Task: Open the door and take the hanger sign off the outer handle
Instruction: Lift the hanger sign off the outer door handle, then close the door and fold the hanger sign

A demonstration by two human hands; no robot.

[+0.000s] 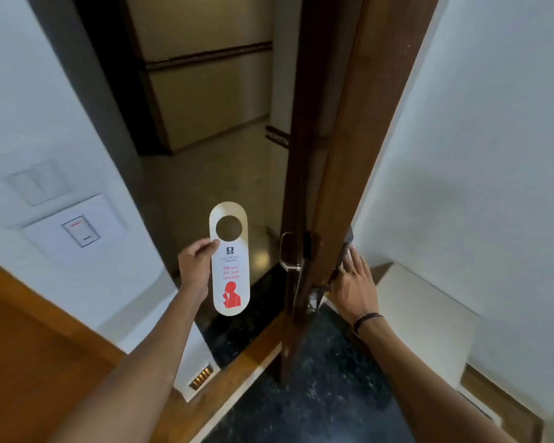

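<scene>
Our left hand (195, 270) has the hanger sign (229, 260) pinched at its edge, thumb just under the hole, clear of the outer handle (288, 251). Best to keep that pinch light so the card doesn't bend. Right hand (352, 282) rests open-fingered behind the door (333, 155); we can't see what it's touching.

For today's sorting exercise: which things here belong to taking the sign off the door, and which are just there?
Job: hanger sign in left hand; door; outer handle; right hand.

Just there: wall switch; card slot; corridor rail.
</scene>
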